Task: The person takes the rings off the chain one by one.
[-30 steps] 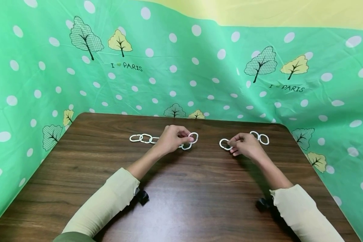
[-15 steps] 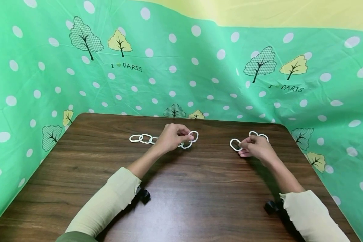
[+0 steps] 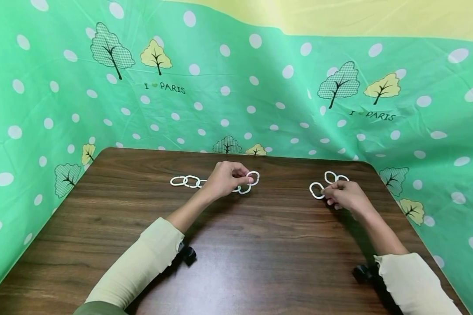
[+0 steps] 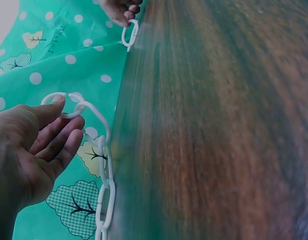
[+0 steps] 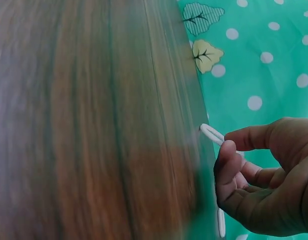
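My left hand pinches the end link of a white plastic chain between thumb and fingers. That link is raised and tilted, with the rest of the chain trailing left along the table, partly hidden behind the hand. To the right, my right hand pinches a single white chain link between thumb and fingertips. In the right wrist view this link appears nearly edge-on. Just behind the right hand lie two more white links, one partly covered by the hand.
Both hands work over the far part of a dark wood-grain table. A green polka-dot cloth with printed trees rises along its back and sides. Black wrist cameras sit below each sleeve, near the tabletop.
My right hand has moved right with the link pinched in it, away from the left hand. My left hand stays almost still, holding the chain's end.
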Action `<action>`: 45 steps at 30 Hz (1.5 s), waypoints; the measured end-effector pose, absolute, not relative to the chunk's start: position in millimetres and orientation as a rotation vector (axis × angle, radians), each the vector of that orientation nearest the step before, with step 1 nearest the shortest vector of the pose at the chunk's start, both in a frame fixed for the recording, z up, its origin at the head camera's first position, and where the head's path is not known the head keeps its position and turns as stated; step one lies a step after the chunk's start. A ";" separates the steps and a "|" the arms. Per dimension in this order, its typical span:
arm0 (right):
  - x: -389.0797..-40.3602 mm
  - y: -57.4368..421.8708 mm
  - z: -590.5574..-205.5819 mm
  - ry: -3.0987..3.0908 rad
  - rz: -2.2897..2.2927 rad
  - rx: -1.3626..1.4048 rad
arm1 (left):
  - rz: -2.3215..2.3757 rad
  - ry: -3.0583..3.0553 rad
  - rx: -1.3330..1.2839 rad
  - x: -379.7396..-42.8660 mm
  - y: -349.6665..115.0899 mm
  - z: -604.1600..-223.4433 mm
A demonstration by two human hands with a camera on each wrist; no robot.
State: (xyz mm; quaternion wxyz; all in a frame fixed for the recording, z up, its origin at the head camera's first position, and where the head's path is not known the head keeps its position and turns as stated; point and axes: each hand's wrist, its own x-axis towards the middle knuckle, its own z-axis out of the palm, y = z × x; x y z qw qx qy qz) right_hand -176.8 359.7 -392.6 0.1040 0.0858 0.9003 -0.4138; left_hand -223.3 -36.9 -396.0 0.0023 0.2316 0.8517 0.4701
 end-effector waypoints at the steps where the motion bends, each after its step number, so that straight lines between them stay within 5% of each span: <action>1: -176.8 362.0 -392.4 2.663 -1.204 0.261 | 1.473 2.672 0.726 -223.3 -37.1 -396.1; 45: -178.9 404.2 -395.0 2.545 -1.091 0.434 | 1.520 2.630 0.759 -225.1 -36.9 -397.5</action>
